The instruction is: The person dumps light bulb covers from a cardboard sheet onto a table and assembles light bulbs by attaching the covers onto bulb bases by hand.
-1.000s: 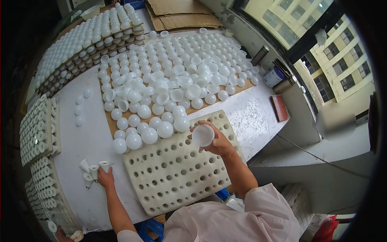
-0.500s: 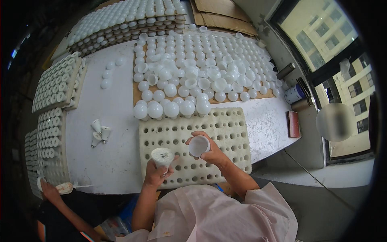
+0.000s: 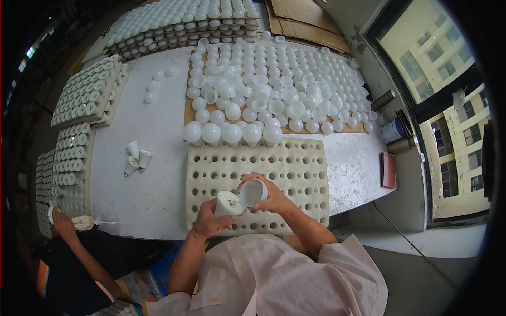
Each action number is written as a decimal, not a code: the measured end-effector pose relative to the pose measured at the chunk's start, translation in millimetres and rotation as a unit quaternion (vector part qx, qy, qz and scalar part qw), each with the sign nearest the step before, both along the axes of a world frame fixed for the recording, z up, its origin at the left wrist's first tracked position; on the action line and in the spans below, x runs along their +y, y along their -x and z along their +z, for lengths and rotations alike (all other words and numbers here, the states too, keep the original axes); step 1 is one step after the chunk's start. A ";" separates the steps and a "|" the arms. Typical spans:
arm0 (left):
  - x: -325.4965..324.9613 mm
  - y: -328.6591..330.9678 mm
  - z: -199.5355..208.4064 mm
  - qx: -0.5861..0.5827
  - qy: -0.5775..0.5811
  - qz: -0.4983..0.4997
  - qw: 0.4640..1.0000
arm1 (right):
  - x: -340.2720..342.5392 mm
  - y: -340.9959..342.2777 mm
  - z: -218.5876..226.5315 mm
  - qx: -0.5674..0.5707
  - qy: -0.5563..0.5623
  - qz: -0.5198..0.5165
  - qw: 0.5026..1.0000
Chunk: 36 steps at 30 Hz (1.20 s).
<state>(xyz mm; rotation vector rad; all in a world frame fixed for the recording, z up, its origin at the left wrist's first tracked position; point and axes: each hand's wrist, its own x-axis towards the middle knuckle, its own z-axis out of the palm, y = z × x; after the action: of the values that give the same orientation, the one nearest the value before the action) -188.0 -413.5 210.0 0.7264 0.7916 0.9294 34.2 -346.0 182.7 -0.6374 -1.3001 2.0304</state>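
Note:
In my left hand [image 3: 208, 218] is a white bulb base [image 3: 229, 205], its open face with small parts tilted up and to the right. My right hand [image 3: 270, 197] grips a white dome-shaped bulb cover [image 3: 253, 193], its hollow mouth turned toward the base. The two parts are close together at their rims; whether they touch I cannot tell. Both hands are over a pale foam tray [image 3: 303, 181] full of holes. Along the tray's far edge stands a row of bulbs with round covers [image 3: 232, 134].
Many loose covers [image 3: 258, 92] fill a cardboard sheet beyond the tray. Three bulb bases [image 3: 138, 158] lie to the left. Trays of bases [image 3: 87, 92] are stacked at far left. A co-worker's hand [image 3: 64, 225] holds something white there. A red box [image 3: 388, 169] sits at the right edge.
My hands have come together, bringing the base up and right toward the cover. The base now tilts to the cover's mouth. The whole view has shifted slightly.

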 end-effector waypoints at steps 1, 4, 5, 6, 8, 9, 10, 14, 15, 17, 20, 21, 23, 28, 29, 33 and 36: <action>2.3 4.2 1.8 0.067 0.004 -0.030 0.997 | 2.9 -0.2 7.7 0.000 0.002 0.001 1.000; 8.5 4.9 11.6 0.163 0.009 -0.082 0.983 | 2.7 0.3 34.7 -0.207 -0.274 0.051 0.938; 9.6 4.4 12.9 0.193 0.006 -0.101 0.976 | 0.6 3.7 41.0 -0.248 -0.286 0.085 0.922; 11.9 4.2 12.2 0.193 0.007 -0.101 0.976 | 0.3 6.8 43.6 -0.287 -0.299 0.120 0.902; 14.0 4.7 9.8 0.265 -0.008 -0.151 0.952 | -2.2 11.3 39.6 -0.288 -0.308 0.135 0.897; 13.9 4.6 8.7 0.265 -0.007 -0.153 0.952 | -3.7 12.4 37.0 -0.290 -0.318 0.148 0.890; 13.2 4.7 7.6 0.263 -0.015 -0.151 0.953 | -5.0 12.9 34.2 -0.291 -0.316 0.148 0.891; 8.7 4.5 1.8 0.262 -0.003 -0.147 0.954 | -8.8 17.5 24.6 -0.187 -0.351 0.112 0.911; 9.2 3.3 3.6 0.262 -0.003 -0.148 0.954 | -9.2 19.6 24.3 -0.131 -0.396 0.094 0.904; 10.1 -0.1 9.4 0.265 0.001 -0.135 0.955 | -14.3 22.2 26.5 -0.140 -0.396 0.070 0.905; 18.0 -4.6 24.6 0.307 -0.023 -0.182 0.934 | -22.6 20.5 20.5 -0.140 -0.402 0.020 0.905; 17.9 -5.5 21.7 0.307 -0.022 -0.183 0.934 | -23.2 19.6 18.0 -0.130 -0.410 -0.005 0.903; 17.5 -7.4 13.4 0.345 -0.151 -0.156 0.913 | -20.1 16.6 13.6 -0.106 -0.402 -0.015 0.909; 25.8 -22.2 18.9 0.312 -0.047 -0.179 0.932 | -13.6 3.6 9.5 -0.076 -0.380 -0.021 0.922; 25.8 -23.5 17.6 0.316 -0.038 -0.183 0.930 | -11.1 2.5 9.5 -0.072 -0.383 -0.019 0.921; 23.1 -26.9 9.5 0.325 -0.083 -0.137 0.932 | -0.5 0.1 10.1 -0.096 -0.408 0.013 0.908; 24.7 -28.7 17.7 0.395 -0.147 -0.094 0.902 | -2.2 0.2 23.0 -0.206 -0.338 -0.005 0.919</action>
<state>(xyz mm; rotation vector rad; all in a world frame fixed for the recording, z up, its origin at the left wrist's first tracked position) -159.2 -388.8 227.7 1.4675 1.2721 0.5619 34.0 -348.3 205.7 -0.7422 -2.0916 1.3174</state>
